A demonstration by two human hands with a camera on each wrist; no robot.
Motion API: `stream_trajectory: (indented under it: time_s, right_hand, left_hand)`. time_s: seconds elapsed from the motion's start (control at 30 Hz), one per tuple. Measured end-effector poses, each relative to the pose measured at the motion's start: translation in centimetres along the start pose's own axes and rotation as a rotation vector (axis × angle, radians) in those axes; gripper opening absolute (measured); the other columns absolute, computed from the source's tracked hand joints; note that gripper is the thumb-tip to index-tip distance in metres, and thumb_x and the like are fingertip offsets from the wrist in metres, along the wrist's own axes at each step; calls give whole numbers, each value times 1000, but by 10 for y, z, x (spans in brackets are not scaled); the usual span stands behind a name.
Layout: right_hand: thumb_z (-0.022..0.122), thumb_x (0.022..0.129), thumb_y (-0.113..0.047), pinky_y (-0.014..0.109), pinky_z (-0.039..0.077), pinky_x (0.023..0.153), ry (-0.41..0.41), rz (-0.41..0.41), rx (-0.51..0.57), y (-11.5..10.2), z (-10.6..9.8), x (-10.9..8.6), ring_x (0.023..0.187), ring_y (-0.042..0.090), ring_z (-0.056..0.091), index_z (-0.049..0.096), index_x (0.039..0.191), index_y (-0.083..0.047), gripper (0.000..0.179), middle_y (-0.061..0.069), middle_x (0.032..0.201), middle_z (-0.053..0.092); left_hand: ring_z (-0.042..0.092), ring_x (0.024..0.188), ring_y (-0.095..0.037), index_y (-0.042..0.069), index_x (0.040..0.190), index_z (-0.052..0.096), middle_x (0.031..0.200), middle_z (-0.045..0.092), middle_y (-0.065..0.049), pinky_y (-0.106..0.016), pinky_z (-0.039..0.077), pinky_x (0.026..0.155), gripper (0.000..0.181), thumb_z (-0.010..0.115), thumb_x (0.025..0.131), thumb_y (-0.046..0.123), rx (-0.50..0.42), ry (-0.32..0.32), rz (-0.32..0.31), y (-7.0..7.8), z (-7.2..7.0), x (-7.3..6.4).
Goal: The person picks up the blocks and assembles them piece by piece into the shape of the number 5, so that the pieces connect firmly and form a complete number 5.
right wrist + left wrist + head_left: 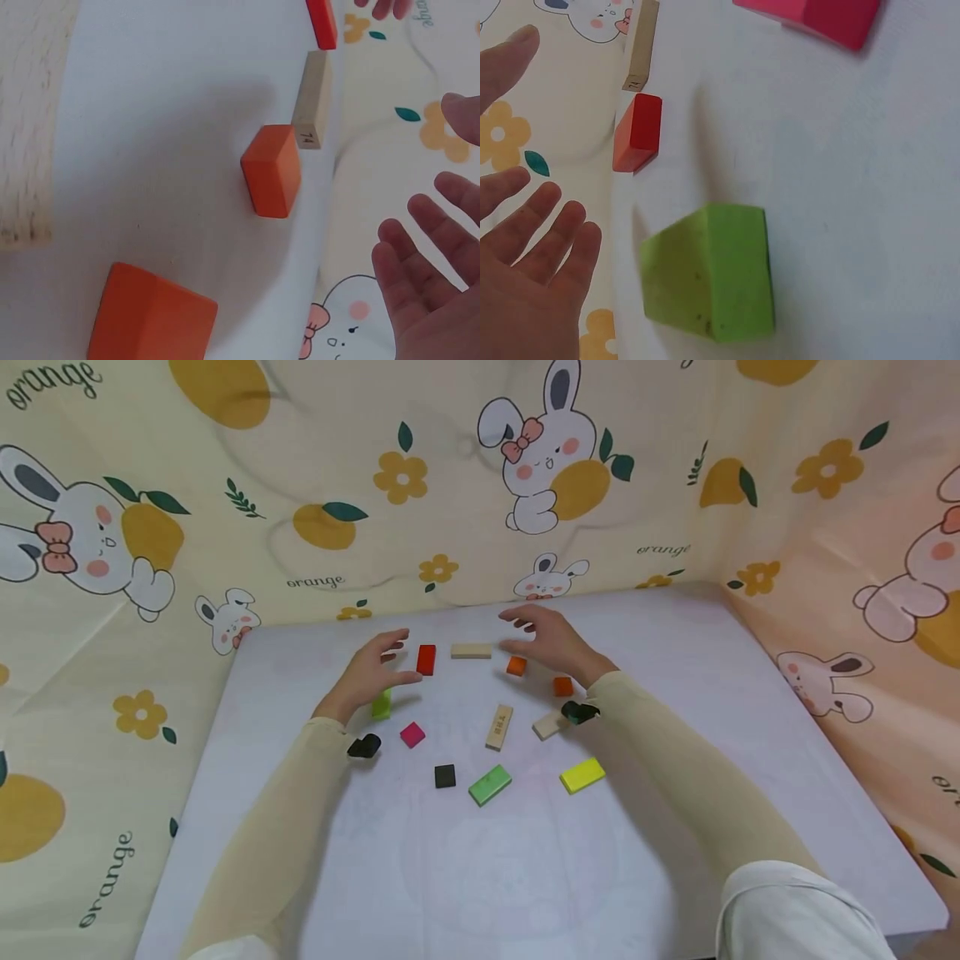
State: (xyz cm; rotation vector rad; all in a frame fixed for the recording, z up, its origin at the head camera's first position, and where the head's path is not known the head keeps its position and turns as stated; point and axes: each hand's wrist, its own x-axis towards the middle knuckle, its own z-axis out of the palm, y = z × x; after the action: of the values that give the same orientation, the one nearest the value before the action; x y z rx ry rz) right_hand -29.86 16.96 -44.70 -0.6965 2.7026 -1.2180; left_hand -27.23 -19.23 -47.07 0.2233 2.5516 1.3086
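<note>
My left hand (372,673) hovers over the left of the table, fingers spread and holding nothing. Beside it lie a red block (426,660) and a lime green block (381,704); the lime one looms large in the left wrist view. My right hand (553,642) is held over the far side, thumb and fingers apart with nothing between them. An orange cube (516,666) sits just under it, and a second orange cube (562,686) is near its wrist. Between the hands lies a plain wooden block (471,651), marked 74 in the right wrist view.
Nearer lie a wooden block with dark print (498,727), another wooden block (550,725) partly behind the wrist camera, a magenta cube (412,735), a black cube (445,776), a green block (491,786) and a yellow block (582,775). A patterned cloth (450,527) backs the white table (525,877).
</note>
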Motion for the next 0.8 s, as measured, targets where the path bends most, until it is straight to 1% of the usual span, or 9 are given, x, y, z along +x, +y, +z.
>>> stream_trajectory:
  time_s: [0.1, 0.2, 0.37, 0.5, 0.67, 0.8]
  right_hand:
    - [79, 101, -29, 54, 45, 115, -6, 16, 3, 1, 2, 1, 134, 39, 57, 64, 150, -11, 54, 10, 148, 62]
    - [79, 102, -30, 52, 46, 115, -15, 37, 1, 3, 4, 4, 134, 38, 57, 64, 150, -12, 54, 13, 149, 62]
    - [78, 102, -32, 46, 47, 114, -28, 75, 17, 4, 8, 7, 132, 33, 57, 64, 150, -14, 54, 14, 150, 60]
    - [79, 101, -30, 46, 47, 113, -38, 107, 31, 7, 11, 12, 130, 30, 58, 65, 150, -15, 53, 13, 150, 61]
    - [79, 101, -24, 46, 47, 113, -61, 130, 34, 12, 18, 20, 129, 29, 58, 64, 151, -11, 54, 12, 150, 61]
    - [78, 101, -23, 44, 47, 112, -81, 140, 6, 15, 23, 25, 129, 27, 58, 63, 151, -11, 53, 9, 149, 62]
  left_hand:
    - [41, 153, -37, 18, 171, 37, 171, 38, -10, -56, 40, 121, 93, 88, 94, 29, 34, -14, 1, 1, 3, 3]
    - [42, 152, -37, 17, 170, 37, 170, 39, -11, -56, 41, 120, 93, 89, 94, 30, 60, -26, 12, 1, 6, 6]
    - [44, 150, -36, 17, 170, 39, 168, 41, -11, -54, 42, 120, 91, 88, 94, 27, 56, -29, 15, 7, 11, 11]
    - [45, 148, -35, 17, 170, 39, 168, 42, -10, -55, 42, 120, 89, 87, 95, 26, 53, -30, 11, 10, 15, 17]
    - [46, 142, -34, 16, 169, 40, 163, 46, -10, -53, 46, 116, 88, 87, 95, 24, 56, -20, 5, 9, 19, 20]
    - [47, 139, -34, 15, 168, 41, 160, 47, -13, -52, 47, 115, 87, 87, 95, 24, 62, -18, -3, 8, 22, 22]
